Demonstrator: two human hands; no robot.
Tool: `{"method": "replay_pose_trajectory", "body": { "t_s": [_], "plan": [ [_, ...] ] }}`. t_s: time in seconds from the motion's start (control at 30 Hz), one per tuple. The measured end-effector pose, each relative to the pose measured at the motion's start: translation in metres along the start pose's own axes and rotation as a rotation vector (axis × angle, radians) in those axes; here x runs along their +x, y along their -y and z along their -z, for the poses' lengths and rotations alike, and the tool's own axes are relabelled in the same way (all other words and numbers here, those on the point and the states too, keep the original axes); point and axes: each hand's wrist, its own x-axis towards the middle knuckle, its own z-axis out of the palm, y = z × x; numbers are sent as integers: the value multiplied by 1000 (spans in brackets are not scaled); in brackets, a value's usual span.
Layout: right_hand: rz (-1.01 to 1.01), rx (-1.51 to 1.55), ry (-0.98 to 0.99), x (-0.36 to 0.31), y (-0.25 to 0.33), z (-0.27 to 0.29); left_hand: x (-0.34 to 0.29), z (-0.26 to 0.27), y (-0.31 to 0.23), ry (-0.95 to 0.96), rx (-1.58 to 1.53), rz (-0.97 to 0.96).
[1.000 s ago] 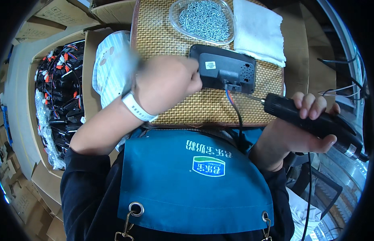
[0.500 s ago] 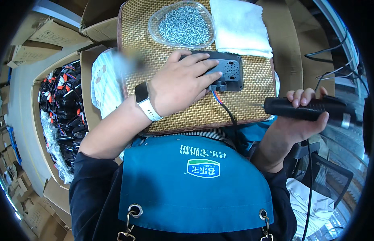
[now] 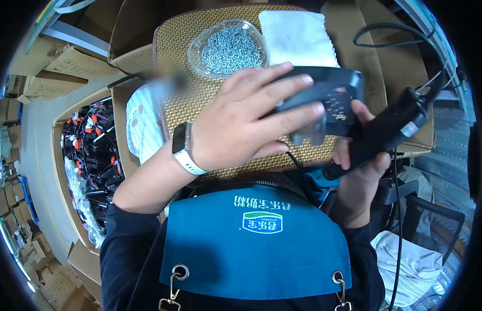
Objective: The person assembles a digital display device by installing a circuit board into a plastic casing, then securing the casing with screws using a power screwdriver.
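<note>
My left hand [image 3: 251, 116] reaches over a black plastic housing [image 3: 337, 98], its fingers spread across the housing's face and the thumb at the near side. The housing is smeared by motion and sits at the mat's right edge; small holes show on its face. In my right hand [image 3: 363, 166] is a black electric screwdriver [image 3: 388, 127], slanted so its cable end points up and away. Fingers of that hand also come up to the housing's right edge; whether they grip it I cannot tell. A dark cable [image 3: 294, 159] runs from beneath the housing toward me.
On the woven mat [image 3: 192, 96] stand a clear tub of small silver screws [image 3: 233, 51] and a folded white cloth [image 3: 298, 39]. To the left, a carton holds several black wired parts [image 3: 93, 150]. A chair [image 3: 433, 207] is at right, and a screwdriver cord [image 3: 399, 233] hangs there.
The housing has shifted right and turned, with my left hand following it. My right hand has moved in to the housing's edge, and the screwdriver has swung from level to slanted.
</note>
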Motion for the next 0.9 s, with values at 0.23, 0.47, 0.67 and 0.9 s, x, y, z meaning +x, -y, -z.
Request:
{"method": "replay_pose_trajectory", "body": {
  "t_s": [0.23,0.47,0.67,0.9],
  "plan": [
    [392,-424,-282,-42,110,45,-46,6,47,102,200,601],
    [158,-1389,-990,-27,125,51,-50,-9,42,201,228,577],
    [-106,-1768,-1061,17,117,108,-37,-21,23,253,248,568],
    [94,-1523,-973,27,106,103,-28,-36,16,270,305,614]
  ]
}}
